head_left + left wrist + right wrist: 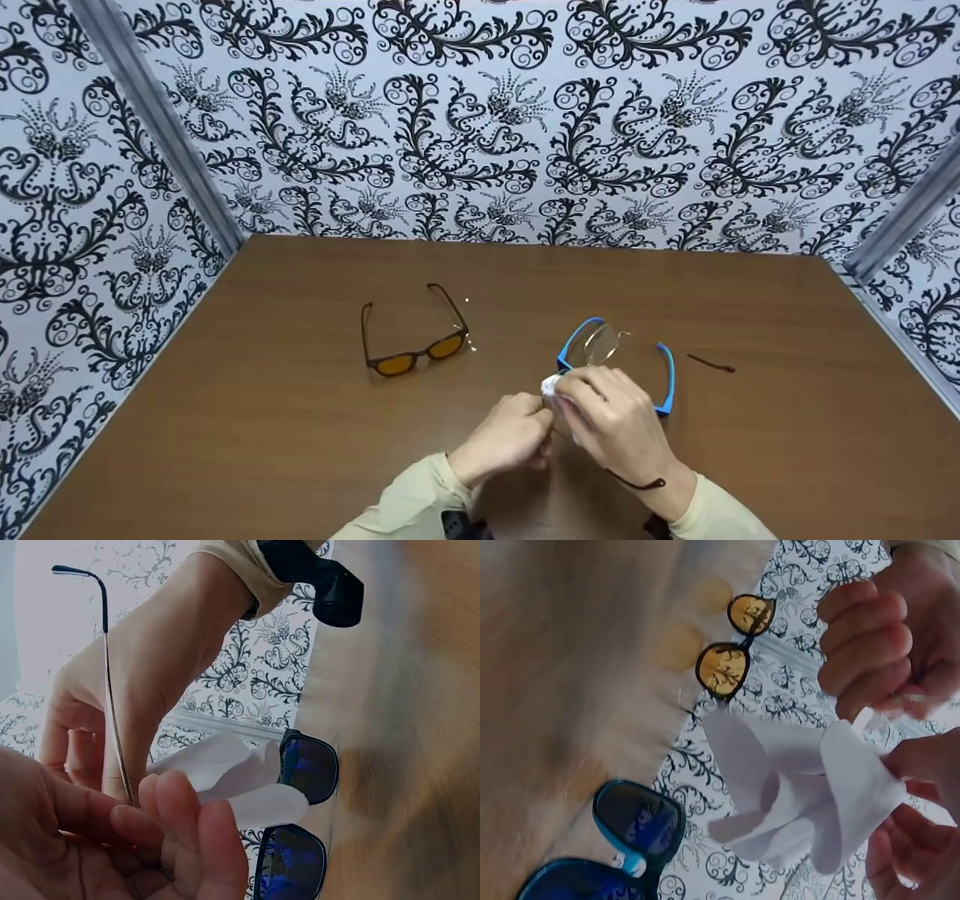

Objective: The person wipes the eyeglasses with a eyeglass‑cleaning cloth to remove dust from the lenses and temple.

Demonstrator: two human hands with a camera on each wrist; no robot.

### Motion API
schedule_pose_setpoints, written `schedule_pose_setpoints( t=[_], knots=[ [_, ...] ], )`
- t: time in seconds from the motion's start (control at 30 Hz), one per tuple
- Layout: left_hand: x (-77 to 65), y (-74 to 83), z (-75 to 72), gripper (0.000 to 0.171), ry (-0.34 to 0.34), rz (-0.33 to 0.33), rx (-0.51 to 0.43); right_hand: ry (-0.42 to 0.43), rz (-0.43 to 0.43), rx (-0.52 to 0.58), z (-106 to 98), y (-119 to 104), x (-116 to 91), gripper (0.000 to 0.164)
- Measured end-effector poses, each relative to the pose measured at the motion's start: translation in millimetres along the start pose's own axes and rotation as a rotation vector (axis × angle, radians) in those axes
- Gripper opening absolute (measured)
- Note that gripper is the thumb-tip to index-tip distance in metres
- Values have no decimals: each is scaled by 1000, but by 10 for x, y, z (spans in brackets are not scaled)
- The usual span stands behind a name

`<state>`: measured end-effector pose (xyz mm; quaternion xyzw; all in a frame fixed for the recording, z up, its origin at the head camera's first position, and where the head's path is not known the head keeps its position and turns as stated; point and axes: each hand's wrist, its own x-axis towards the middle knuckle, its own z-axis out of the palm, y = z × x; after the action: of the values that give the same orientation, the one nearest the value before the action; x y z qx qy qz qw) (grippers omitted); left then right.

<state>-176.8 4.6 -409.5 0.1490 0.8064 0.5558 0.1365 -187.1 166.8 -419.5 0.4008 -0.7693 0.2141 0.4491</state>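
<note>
My right hand [619, 424] pinches a white cloth [795, 795], its loose folds hanging toward the sunglasses in the right wrist view. Close beside it, my left hand [510, 435] has its fingers curled in a grip, and the two hands meet at the cloth. A thin metal eyeglass temple [109, 690] with a dark tip stands out from between the hands in the left wrist view; the fingers hide what it joins. Behind the right hand are blue-framed sunglasses [667, 375] and a clear lens [602, 345] with a bit of thin gold metal.
Dark-framed glasses with orange lenses [396, 364] lie to the left on the brown table [300, 435]. Tiny shiny bits [472, 346] are beside them. A loose dark-tipped temple [711, 364] lies at the right. Patterned walls [480, 135] border the table.
</note>
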Motion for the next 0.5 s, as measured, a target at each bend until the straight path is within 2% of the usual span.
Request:
schedule_pose_setpoints(
  t=[0.1, 0.27, 0.37, 0.5],
  knots=[
    [7, -4, -20, 24, 24, 11, 10, -44, -20, 82, 0, -16, -19, 10],
    [26, -23, -60, 23, 70, 54, 69, -104, 96, 153, -74, -17, -106, 5],
    [34, -33, -69, 22, 79, 50, 41, -87, 152, 133, -123, -2, -138, 10],
    [41, -52, -79, 23, 98, 47, 7, -44, 224, 74, -194, 53, -150, 6]
  ],
)
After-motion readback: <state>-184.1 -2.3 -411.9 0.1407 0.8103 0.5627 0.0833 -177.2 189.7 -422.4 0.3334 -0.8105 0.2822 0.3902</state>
